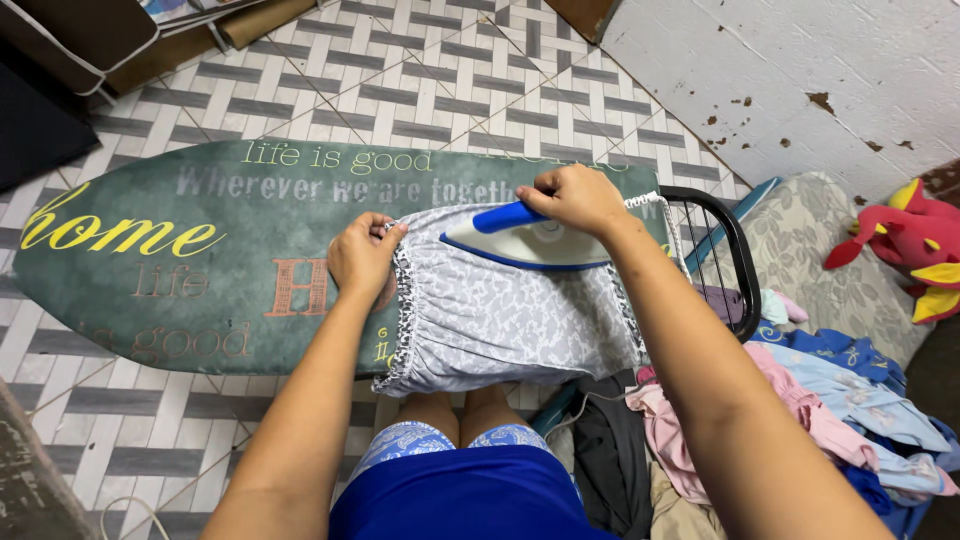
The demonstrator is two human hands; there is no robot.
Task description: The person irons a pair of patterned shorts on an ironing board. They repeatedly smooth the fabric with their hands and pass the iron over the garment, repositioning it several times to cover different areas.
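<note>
The right hand is closed around the blue handle of the white and blue iron, which rests flat on the grey patterned garment. The iron's long axis runs roughly 3 to 9 o'clock, and its pointed nose faces 9 o'clock, toward the left hand. That hand lies just beside the nose, at the garment's gathered edge. Its fingers appear curled and pinching the fabric there, though the grip itself is partly hidden. The garment is spread across the near end of the green ironing board, whose long axis also runs 9 to 3 o'clock. A pile of clothes lies at 4 o'clock from the iron.
</note>
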